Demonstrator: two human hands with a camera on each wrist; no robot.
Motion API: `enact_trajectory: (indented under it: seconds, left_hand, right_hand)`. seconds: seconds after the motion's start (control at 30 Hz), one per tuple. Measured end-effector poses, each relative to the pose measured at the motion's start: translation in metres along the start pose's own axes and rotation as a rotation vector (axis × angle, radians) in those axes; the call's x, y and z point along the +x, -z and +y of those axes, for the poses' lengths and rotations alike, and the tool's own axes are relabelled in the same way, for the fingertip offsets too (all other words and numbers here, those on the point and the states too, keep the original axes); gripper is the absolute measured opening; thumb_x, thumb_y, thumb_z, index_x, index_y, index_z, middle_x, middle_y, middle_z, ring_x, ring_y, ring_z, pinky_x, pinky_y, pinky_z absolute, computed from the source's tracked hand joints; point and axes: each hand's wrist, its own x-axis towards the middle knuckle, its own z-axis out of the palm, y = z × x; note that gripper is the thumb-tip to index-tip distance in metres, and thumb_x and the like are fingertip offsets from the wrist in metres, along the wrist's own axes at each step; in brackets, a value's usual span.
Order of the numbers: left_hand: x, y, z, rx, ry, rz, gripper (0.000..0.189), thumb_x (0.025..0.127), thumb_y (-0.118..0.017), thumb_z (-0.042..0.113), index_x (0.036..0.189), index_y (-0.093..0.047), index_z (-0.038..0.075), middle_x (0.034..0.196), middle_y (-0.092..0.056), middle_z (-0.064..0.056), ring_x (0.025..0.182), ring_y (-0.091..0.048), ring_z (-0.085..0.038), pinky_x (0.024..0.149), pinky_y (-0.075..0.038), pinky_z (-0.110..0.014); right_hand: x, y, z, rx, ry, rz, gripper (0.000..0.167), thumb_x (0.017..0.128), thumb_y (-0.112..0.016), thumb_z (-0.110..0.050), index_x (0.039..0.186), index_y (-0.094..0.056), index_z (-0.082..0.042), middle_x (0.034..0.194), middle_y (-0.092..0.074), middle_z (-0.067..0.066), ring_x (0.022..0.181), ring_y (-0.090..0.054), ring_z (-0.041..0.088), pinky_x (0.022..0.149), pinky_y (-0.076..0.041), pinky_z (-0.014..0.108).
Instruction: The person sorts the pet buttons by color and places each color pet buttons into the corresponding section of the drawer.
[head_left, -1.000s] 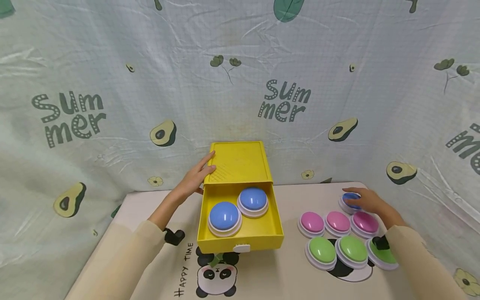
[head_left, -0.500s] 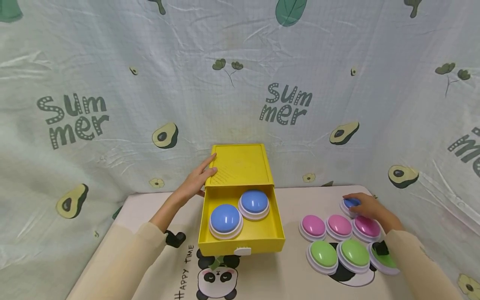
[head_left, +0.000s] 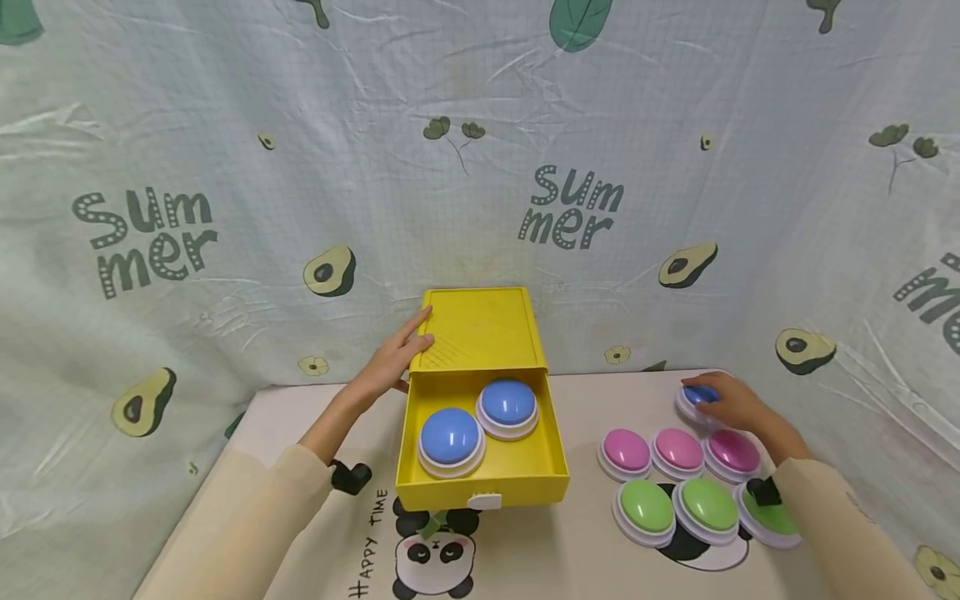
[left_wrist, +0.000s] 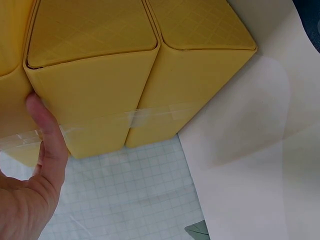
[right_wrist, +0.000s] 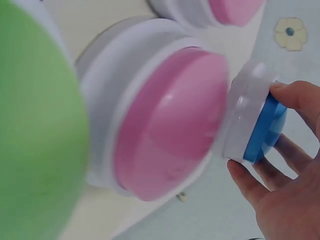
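Observation:
A yellow drawer box [head_left: 480,329] stands at the table's back, its drawer [head_left: 525,458] pulled out toward me. Two blue-domed push buttons with white bases lie inside, one blue button [head_left: 448,437] nearer the front and another blue button [head_left: 507,402] behind it. My left hand [head_left: 390,362] rests against the box's left side, fingertips at the top edge; the left wrist view shows a straight finger [left_wrist: 51,132] along the yellow wall. At far right my right hand [head_left: 738,404] grips a third blue button [right_wrist: 267,127], thumb and fingers around its rim.
Just in front of the right hand is a row of pink buttons [head_left: 678,450], with a row of green buttons [head_left: 708,507] nearer me. A printed cloth [head_left: 480,167] hangs behind and at both sides of the table [head_left: 577,542].
My right hand shifts slightly, first nearer, then back and left, with the blue button in its grip. The left hand stays on the box; the view tilts up a little.

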Motion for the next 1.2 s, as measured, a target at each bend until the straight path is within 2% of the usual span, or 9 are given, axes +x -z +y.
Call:
enact_trajectory:
  seconds: [0.23,0.53,0.67,1.0,1.2]
  left_hand:
    - [0.000,0.000,-0.002,-0.003,0.005,0.001,0.066,0.106,-0.044,0.054,0.165,-0.018,0.043,0.171,-0.026,-0.014,0.135,-0.052,-0.045,0.073,-0.064,-0.046]
    - [0.000,-0.001,-0.003,-0.003,-0.011,0.001,0.065,0.106,-0.044,0.053,0.165,-0.017,0.043,0.171,-0.026,-0.015,0.135,-0.052,-0.046,0.074,-0.064,-0.049]
    - [0.000,0.000,-0.002,0.002,-0.011,0.001,0.065,0.106,-0.044,0.053,0.165,-0.017,0.043,0.172,-0.022,-0.013,0.136,-0.051,-0.046,0.074,-0.064,-0.048]
    - [0.002,0.000,-0.003,-0.002,-0.004,0.003,0.065,0.106,-0.044,0.054,0.165,-0.018,0.043,0.172,-0.024,-0.013,0.134,-0.053,-0.045,0.071,-0.064,-0.043]
    - [0.002,-0.001,-0.003,0.006,0.000,0.013,0.065,0.106,-0.044,0.055,0.165,-0.018,0.043,0.170,-0.028,-0.014,0.126,-0.058,-0.043,0.073,-0.064,-0.045]
  right_hand:
    - [0.004,0.008,-0.017,-0.010,0.056,0.034,0.047,0.093,-0.070,-0.011,0.138,-0.062,0.001,0.139,-0.052,0.041,0.124,-0.050,0.061,0.098,-0.046,0.075]
    - [0.004,0.019,-0.044,-0.013,0.151,0.060,0.045,0.094,-0.072,-0.011,0.136,-0.065,-0.001,0.141,-0.052,0.039,0.128,-0.050,0.060,0.101,-0.043,0.076]
    - [0.002,0.026,-0.064,-0.034,0.210,0.084,0.043,0.094,-0.071,-0.009,0.136,-0.066,-0.003,0.141,-0.054,0.037,0.127,-0.052,0.059,0.100,-0.046,0.074]
    - [-0.005,0.047,-0.126,-0.087,0.372,0.158,0.042,0.093,-0.072,-0.009,0.135,-0.068,-0.010,0.142,-0.055,0.030,0.124,-0.055,0.053,0.095,-0.053,0.069]
    - [-0.012,0.056,-0.165,-0.112,0.423,0.166,0.043,0.093,-0.073,-0.011,0.135,-0.070,-0.017,0.143,-0.057,0.024,0.125,-0.055,0.049,0.096,-0.054,0.066]
